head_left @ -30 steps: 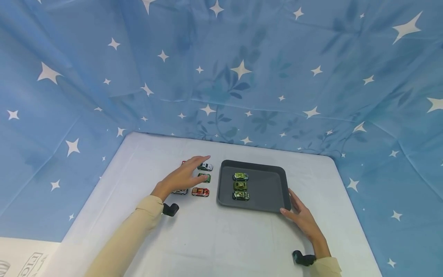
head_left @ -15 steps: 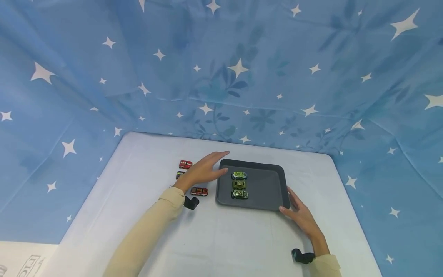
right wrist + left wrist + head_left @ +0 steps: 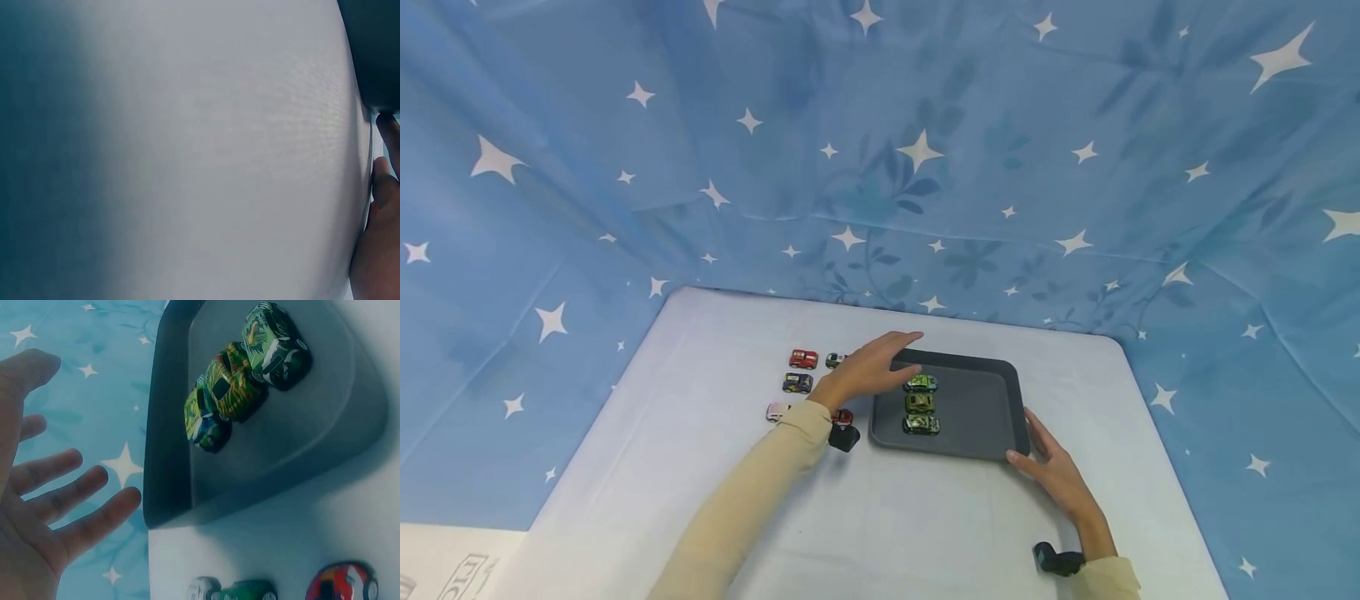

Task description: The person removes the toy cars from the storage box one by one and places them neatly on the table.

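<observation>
A dark grey tray [image 3: 977, 408] lies on the white table. Along its left half, three toy cars stand in a column: a yellow-green one [image 3: 921, 382], an olive one [image 3: 920, 403] and a green-and-white one [image 3: 921, 425]. My left hand [image 3: 871, 369] hovers above the tray's left rim, beside the yellow-green car. Its fingers are spread and hold nothing, as the left wrist view also shows. At the tray's near right corner, my right hand [image 3: 1060, 479] holds the edge, thumb on the near side and fingers along the right side.
Left of the tray are more toy cars: a red one [image 3: 803, 359], a dark blue one [image 3: 797, 382], a pink-white one [image 3: 778, 412], a white one [image 3: 836, 360] and an orange-red one [image 3: 843, 417]. A green car [image 3: 250, 590] is hidden under my left arm in the head view.
My left hand has moved right, from above the loose cars to above the tray's left rim, uncovering the red and dark blue cars. The right hand, tray and cars have stayed in place.
</observation>
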Tool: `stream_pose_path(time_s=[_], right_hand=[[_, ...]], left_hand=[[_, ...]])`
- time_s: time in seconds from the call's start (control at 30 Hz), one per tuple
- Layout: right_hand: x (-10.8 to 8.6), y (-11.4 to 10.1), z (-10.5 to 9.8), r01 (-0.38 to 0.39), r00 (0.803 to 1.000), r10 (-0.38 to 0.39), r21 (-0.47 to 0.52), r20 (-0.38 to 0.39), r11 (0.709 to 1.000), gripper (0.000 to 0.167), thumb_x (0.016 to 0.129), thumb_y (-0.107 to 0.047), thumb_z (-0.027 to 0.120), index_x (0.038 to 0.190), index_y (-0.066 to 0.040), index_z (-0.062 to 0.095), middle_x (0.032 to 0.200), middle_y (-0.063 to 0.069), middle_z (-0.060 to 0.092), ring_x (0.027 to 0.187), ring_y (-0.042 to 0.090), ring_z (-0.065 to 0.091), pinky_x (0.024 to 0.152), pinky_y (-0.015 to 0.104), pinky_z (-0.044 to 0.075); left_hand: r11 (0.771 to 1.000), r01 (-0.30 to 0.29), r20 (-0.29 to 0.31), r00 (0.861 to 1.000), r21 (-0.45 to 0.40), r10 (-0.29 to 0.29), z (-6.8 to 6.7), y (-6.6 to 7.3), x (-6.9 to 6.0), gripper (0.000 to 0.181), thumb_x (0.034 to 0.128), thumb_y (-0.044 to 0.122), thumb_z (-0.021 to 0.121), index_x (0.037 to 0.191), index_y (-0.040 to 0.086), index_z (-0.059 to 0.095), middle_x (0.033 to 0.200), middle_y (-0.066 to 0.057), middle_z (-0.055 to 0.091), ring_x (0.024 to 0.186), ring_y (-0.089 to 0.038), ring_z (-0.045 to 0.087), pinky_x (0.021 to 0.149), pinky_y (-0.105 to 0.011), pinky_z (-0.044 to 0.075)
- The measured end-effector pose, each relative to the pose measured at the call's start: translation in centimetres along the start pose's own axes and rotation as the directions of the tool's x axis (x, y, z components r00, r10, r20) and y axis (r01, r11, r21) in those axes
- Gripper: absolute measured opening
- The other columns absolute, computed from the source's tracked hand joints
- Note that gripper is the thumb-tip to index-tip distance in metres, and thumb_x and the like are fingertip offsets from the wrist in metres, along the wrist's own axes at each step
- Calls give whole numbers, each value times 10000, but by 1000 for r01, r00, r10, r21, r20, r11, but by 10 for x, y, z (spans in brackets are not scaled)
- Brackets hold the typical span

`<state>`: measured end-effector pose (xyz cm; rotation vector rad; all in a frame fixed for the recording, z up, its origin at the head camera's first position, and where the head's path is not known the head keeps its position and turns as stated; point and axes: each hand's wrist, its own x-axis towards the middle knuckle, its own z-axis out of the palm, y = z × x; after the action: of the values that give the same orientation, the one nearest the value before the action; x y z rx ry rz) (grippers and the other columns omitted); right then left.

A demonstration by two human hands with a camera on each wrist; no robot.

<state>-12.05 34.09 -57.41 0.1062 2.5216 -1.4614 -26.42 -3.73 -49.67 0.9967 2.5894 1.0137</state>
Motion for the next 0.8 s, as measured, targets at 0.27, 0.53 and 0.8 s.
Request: stream_pose_path(time_s=[0.27, 0.53, 0.8], right_hand=[[0, 0, 1, 8, 1000, -8, -12, -4, 1000, 951, 998, -348, 762, 1743, -251, 179, 1753, 213, 183, 1585, 508, 175, 1209, 750, 189], [2, 2, 1, 19, 1000, -19, -15, -11, 1000, 942, 1002, -353, 756, 1743, -260, 181, 1757, 206, 175, 1584, 511, 174, 1214, 744, 186], [1, 1, 1, 10, 1000, -11, -17, -9, 1000, 946, 1000, -351, 761, 1742, -270, 180, 1754, 213, 182, 1586, 502, 180, 1218, 738, 186]], left_hand=[[1000, -2, 38, 999, 26, 1, 9, -1, 11, 654, 1113, 419, 587, 1679, 163, 381, 1666, -117, 422, 1519, -295, 419, 1208, -507, 393], [999, 27, 68, 997, 44, -30, 18, 0, 19, 617, 1114, 379, 592, 1656, 137, 424, 1629, -117, 471, 1477, -296, 472, 1187, -503, 419], [997, 36, 107, 993, 68, -43, 26, -2, 28, 610, 1118, 372, 597, 1642, 104, 439, 1612, -124, 490, 1455, -296, 497, 1178, -492, 431]])
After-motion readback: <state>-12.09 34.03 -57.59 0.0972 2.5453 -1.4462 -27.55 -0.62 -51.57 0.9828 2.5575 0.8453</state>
